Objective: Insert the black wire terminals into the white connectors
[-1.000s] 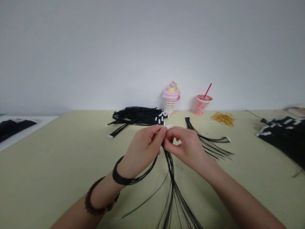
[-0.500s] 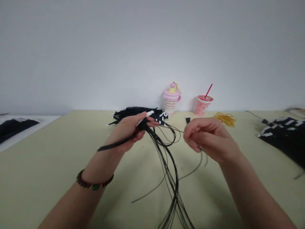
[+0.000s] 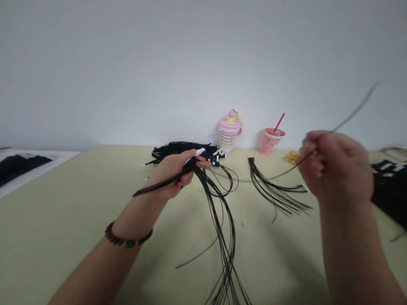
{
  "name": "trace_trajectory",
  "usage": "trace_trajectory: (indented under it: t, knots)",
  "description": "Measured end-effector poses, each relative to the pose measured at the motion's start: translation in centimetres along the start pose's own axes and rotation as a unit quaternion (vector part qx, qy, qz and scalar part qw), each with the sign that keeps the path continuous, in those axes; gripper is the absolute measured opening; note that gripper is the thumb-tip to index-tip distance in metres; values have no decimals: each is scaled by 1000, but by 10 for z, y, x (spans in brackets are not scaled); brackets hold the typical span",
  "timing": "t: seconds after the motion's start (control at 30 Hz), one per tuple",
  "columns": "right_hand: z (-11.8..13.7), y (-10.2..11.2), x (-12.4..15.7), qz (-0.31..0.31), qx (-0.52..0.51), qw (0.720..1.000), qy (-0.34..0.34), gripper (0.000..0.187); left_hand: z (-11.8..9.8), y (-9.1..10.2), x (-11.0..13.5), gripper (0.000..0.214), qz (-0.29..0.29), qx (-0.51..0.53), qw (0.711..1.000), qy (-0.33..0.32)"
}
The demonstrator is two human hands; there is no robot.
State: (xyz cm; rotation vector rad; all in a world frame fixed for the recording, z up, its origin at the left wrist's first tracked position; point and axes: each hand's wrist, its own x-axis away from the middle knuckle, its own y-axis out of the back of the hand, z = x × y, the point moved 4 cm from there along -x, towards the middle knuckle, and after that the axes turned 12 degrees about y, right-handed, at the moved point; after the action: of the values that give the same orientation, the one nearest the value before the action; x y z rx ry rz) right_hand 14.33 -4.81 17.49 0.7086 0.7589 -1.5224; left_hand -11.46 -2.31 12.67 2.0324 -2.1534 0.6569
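Observation:
My left hand (image 3: 174, 174) is closed around the top of a bundle of thin black cords (image 3: 222, 228) with a white tip at the fingers. The cords hang down and fan out over the yellow-green table (image 3: 63, 203). My right hand (image 3: 333, 163) is raised at the right, fist closed on a single black cord (image 3: 349, 114) that runs up and to the right, blurred by motion. A small loose fan of black cords (image 3: 273, 190) lies on the table between the hands.
A pile of black cords with white tips (image 3: 181, 153) lies behind my left hand. A pink toy-like container (image 3: 229, 131), a pink cup with a red straw (image 3: 271, 140) and yellow rubber bands (image 3: 290, 157) stand by the wall. Dark stacks lie at the right edge (image 3: 389, 186) and far left (image 3: 19, 164).
The hands, pinched together a second ago, have parted. My right hand has pulled one cord out, up and to the right; my left hand keeps the bundle, shifted left.

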Motion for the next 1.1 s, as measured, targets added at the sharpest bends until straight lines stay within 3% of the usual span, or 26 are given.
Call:
trace_trajectory:
  t: [0.1, 0.17, 0.3, 0.47, 1.1]
  knots:
    - [-15, -33, 15, 105, 12, 991, -87, 14, 2, -4, 1, 23, -3, -27, 999, -21]
    - [-23, -55, 28, 164, 59, 978, -112, 14, 4, -8, 3, 24, 13, -42, 998, -35]
    - [-25, -83, 44, 205, 176, 963, -20, 15, 8, -11, 5, 24, 35, -37, 999, -11]
    - [-24, -88, 52, 201, 196, 960, 21, 15, 10, -10, 3, 25, 36, -18, 999, 8]
    - [-28, -87, 52, 200, 214, 956, 10, 16, 11, -7, 0, 24, 45, -20, 999, -13]
